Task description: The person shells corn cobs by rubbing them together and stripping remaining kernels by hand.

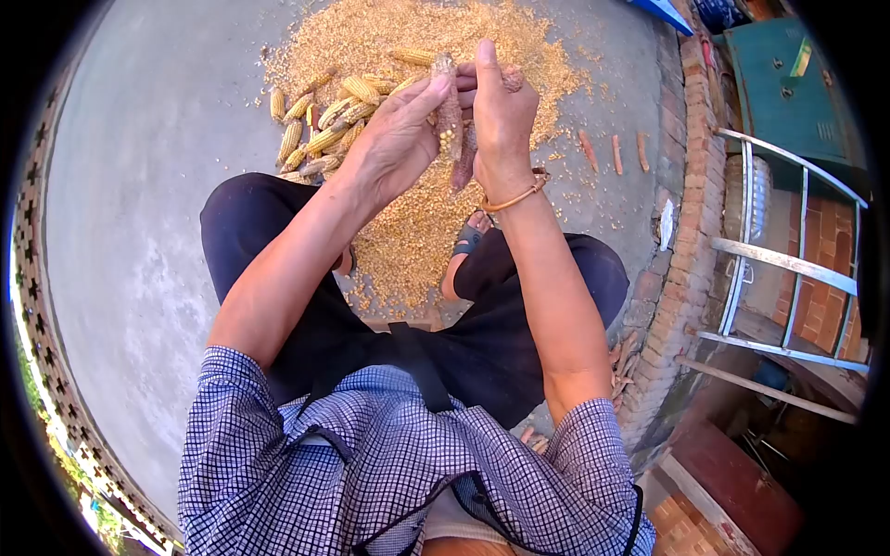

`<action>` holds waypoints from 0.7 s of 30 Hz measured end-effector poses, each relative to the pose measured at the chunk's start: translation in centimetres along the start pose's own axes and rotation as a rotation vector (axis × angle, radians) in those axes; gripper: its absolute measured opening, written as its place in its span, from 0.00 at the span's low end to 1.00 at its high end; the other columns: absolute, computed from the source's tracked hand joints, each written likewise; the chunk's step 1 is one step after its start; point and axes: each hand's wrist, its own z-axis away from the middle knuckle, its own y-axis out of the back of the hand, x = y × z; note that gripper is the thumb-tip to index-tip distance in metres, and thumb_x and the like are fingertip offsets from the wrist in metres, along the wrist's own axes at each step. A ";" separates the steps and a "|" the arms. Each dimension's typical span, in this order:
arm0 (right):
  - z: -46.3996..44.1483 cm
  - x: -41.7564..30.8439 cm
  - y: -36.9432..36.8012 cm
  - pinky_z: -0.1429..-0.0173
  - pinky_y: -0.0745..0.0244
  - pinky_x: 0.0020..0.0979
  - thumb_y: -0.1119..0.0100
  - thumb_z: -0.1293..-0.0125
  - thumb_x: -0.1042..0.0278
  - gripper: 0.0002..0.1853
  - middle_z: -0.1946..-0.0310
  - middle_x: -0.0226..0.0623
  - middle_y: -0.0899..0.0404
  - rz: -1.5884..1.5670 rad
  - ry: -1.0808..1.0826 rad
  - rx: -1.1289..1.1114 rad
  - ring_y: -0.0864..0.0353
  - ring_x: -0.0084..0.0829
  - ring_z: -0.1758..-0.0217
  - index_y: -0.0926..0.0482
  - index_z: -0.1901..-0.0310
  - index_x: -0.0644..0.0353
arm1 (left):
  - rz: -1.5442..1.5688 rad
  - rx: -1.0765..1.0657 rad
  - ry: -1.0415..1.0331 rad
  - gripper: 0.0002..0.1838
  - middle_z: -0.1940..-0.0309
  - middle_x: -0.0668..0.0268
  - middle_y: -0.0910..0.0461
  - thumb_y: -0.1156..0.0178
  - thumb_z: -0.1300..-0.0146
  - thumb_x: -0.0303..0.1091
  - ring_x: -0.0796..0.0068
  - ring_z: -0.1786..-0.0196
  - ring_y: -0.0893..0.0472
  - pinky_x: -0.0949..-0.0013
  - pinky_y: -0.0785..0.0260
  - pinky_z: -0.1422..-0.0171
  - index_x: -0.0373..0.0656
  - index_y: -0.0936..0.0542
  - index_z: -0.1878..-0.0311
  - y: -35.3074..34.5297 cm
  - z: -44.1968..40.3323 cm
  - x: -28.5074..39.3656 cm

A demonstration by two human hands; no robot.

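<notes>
The grey floor [153, 213] spreads around a broad bed of loose maize kernels [505, 42], golden and scattered thinner at its edges. Ears [326, 139] lie piled on its left side, plump and yellow, many with rows still full. Above the kernels, the left hand [394, 139] has its fingers closed on a cob [449, 107], held roughly upright, thumb pressed near its upper end. This cob looks rough, dull reddish brown and nearly stripped, paler at the top, with a small cluster of yellow kernels near its lower end. Just beside it, the right hand [505, 125] has its fingers curled around a darker cob [464, 167], purplish and pitted, its lower end poking out; the rest is partly hidden. Three slim, reddish bare cobs [616, 154] lie apart on the floor to the right.
</notes>
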 end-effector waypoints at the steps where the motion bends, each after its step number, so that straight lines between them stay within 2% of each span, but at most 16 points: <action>1: 0.1 -1.3 0.1 0.72 0.27 0.29 0.43 0.29 0.51 0.24 0.79 0.33 0.22 -0.024 -0.044 -0.040 0.21 0.26 0.76 0.23 0.74 0.65 | 0.010 -0.003 0.001 0.22 0.46 0.61 0.21 0.51 0.24 0.41 0.73 0.46 0.22 0.65 0.29 0.40 0.35 0.30 0.36 0.0 -0.2 0.2; 2: 0.6 -2.9 0.2 0.73 0.24 0.27 0.41 0.30 0.50 0.23 0.79 0.33 0.22 -0.002 -0.084 -0.084 0.19 0.26 0.75 0.22 0.73 0.64 | 0.015 0.034 0.022 0.24 0.46 0.56 0.21 0.53 0.23 0.42 0.69 0.47 0.21 0.61 0.28 0.41 0.34 0.32 0.34 0.1 -0.1 0.4; 5: -0.6 -1.9 2.0 0.64 0.25 0.26 0.40 0.31 0.50 0.23 0.65 0.38 0.16 0.220 0.062 -0.173 0.19 0.25 0.67 0.18 0.60 0.68 | -0.020 0.069 0.052 0.25 0.46 0.54 0.21 0.52 0.24 0.42 0.68 0.47 0.21 0.59 0.28 0.42 0.34 0.34 0.33 0.5 0.0 -0.1; 6: -0.7 -1.9 2.3 0.62 0.26 0.24 0.37 0.32 0.54 0.19 0.66 0.34 0.16 0.288 0.066 -0.207 0.21 0.20 0.66 0.17 0.58 0.67 | -0.028 0.067 0.044 0.22 0.51 0.57 0.20 0.50 0.24 0.42 0.71 0.52 0.21 0.61 0.27 0.48 0.35 0.29 0.36 0.3 0.1 -0.1; 9: -0.3 -2.1 2.8 0.70 0.26 0.27 0.34 0.35 0.57 0.16 0.77 0.33 0.20 0.450 0.208 -0.308 0.22 0.21 0.73 0.17 0.64 0.66 | -0.289 0.029 0.086 0.17 0.61 0.63 0.20 0.49 0.25 0.43 0.75 0.59 0.22 0.68 0.29 0.56 0.39 0.24 0.45 1.0 0.4 0.6; 10: -0.4 -1.9 2.8 0.69 0.27 0.27 0.34 0.35 0.58 0.16 0.77 0.32 0.20 0.448 0.207 -0.318 0.22 0.20 0.73 0.17 0.63 0.66 | -0.315 0.034 0.055 0.16 0.69 0.68 0.23 0.48 0.25 0.45 0.79 0.66 0.24 0.74 0.33 0.65 0.41 0.22 0.54 0.3 0.4 0.7; 15: -0.5 -1.7 3.1 0.65 0.26 0.26 0.33 0.37 0.60 0.15 0.75 0.32 0.19 0.455 0.181 -0.372 0.22 0.19 0.71 0.17 0.63 0.66 | -0.320 0.006 0.116 0.18 0.71 0.67 0.23 0.50 0.24 0.46 0.79 0.68 0.24 0.77 0.35 0.70 0.39 0.23 0.55 0.5 1.0 1.3; 18: 0.3 -2.3 3.2 0.70 0.36 0.21 0.33 0.36 0.63 0.10 0.73 0.25 0.22 0.169 -0.047 -0.402 0.29 0.15 0.73 0.17 0.62 0.63 | -0.266 -0.021 0.142 0.20 0.68 0.64 0.22 0.52 0.24 0.47 0.77 0.67 0.24 0.77 0.34 0.69 0.37 0.24 0.53 0.4 1.2 1.6; 21: 0.0 -2.7 3.9 0.71 0.38 0.20 0.34 0.36 0.65 0.07 0.74 0.25 0.22 -0.012 -0.116 -0.335 0.30 0.16 0.75 0.17 0.65 0.60 | -0.143 -0.024 0.169 0.22 0.65 0.59 0.22 0.53 0.23 0.47 0.75 0.67 0.23 0.77 0.32 0.67 0.35 0.25 0.47 -0.7 1.7 2.2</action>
